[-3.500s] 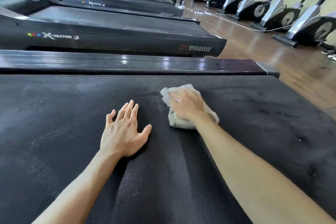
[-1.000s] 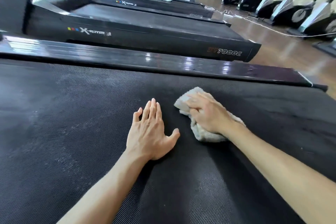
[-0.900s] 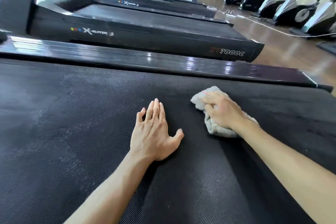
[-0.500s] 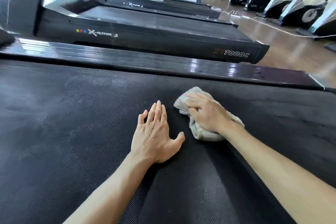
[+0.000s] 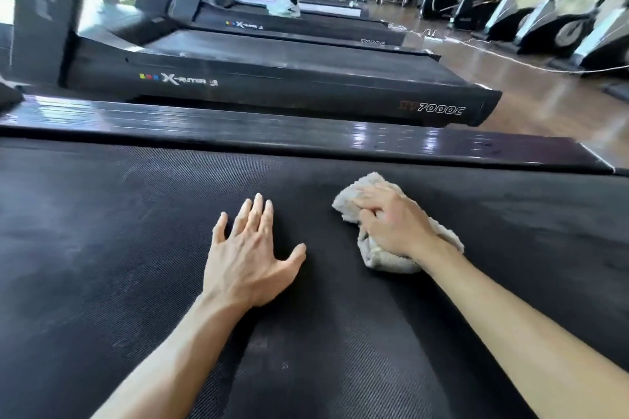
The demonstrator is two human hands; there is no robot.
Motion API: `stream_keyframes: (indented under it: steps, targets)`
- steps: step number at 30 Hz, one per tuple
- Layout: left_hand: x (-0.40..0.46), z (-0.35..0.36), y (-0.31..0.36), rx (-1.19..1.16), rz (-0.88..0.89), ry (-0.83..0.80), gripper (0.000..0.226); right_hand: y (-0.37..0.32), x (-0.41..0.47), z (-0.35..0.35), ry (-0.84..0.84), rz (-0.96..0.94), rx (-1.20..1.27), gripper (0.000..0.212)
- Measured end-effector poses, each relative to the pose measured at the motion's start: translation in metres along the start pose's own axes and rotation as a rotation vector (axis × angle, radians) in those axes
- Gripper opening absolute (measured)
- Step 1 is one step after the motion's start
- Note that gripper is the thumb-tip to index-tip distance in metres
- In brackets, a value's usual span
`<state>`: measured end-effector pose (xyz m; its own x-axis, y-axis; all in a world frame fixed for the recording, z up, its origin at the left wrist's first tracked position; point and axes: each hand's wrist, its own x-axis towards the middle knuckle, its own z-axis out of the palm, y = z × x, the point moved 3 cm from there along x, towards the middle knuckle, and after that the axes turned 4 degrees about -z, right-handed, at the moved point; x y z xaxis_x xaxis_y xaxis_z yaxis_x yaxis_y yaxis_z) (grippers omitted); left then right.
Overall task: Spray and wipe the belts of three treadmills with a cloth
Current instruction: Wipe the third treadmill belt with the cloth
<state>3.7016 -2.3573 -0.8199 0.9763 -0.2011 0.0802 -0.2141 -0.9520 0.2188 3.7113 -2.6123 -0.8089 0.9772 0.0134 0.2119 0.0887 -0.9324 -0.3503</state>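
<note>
The right hand [image 5: 391,228] grips a bunched cloth [image 5: 377,257] near the treadmill belt's [image 5: 102,248] far edge beside the glossy side rail [image 5: 272,133], while the left hand [image 5: 248,258] lies flat, fingers spread, on bare belt.

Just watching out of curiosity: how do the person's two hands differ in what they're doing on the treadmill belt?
The left hand lies flat with fingers straight and spread, holding nothing; the right hand has fingers curled around a pale cloth. The left hand touches the belt directly; the right hand has the cloth under it. Both rest on the same belt.
</note>
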Motion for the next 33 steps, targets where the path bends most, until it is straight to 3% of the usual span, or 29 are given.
stream_keyframes:
  steps: [2,5,7,11,12,14,16,19,23,25,27,30,33]
  targets:
    - [0.001,0.000,0.003,0.012,-0.004,0.000,0.105,0.010,0.024,-0.004,0.027,0.173,-0.064,0.026]
    - [0.002,0.000,0.004,0.032,-0.012,-0.009,0.107,-0.017,0.075,0.008,0.050,0.229,-0.135,0.032]
    - [0.003,-0.001,0.005,0.052,-0.003,-0.009,0.107,-0.032,0.096,0.020,0.025,0.167,-0.146,0.037]
    - [0.004,-0.002,0.004,0.066,-0.012,-0.010,0.111,-0.042,0.066,0.030,-0.122,-0.091,-0.060,0.022]
    - [0.003,-0.002,0.004,0.063,-0.013,-0.016,0.112,-0.031,0.054,0.028,-0.117,-0.109,-0.040,0.030]
    - [0.003,-0.001,0.005,0.056,-0.011,-0.019,0.110,-0.008,0.038,0.014,-0.082,-0.033,-0.019,0.040]
    - [0.002,0.000,0.005,0.049,-0.009,-0.012,0.108,0.005,0.042,0.006,-0.004,0.135,-0.095,0.031]
    - [0.005,0.000,0.005,0.065,-0.013,-0.009,0.109,-0.024,0.070,0.011,0.071,0.266,-0.203,0.050]
    - [0.005,-0.002,0.005,0.076,-0.007,-0.015,0.113,-0.071,0.091,0.040,-0.040,0.028,-0.094,0.022]
    - [0.005,-0.002,0.005,0.070,-0.009,-0.016,0.116,-0.072,0.066,0.038,-0.126,-0.142,-0.024,0.022]
    - [0.005,-0.001,0.005,0.059,-0.007,-0.018,0.115,-0.053,0.030,0.023,-0.116,-0.179,0.050,0.029]
    - [0.005,0.000,0.004,0.048,-0.009,-0.008,0.113,-0.014,0.005,-0.010,-0.054,0.075,0.044,0.035]
    - [0.005,0.000,0.005,0.049,-0.010,-0.009,0.112,-0.012,0.034,-0.016,0.018,0.279,-0.168,0.033]
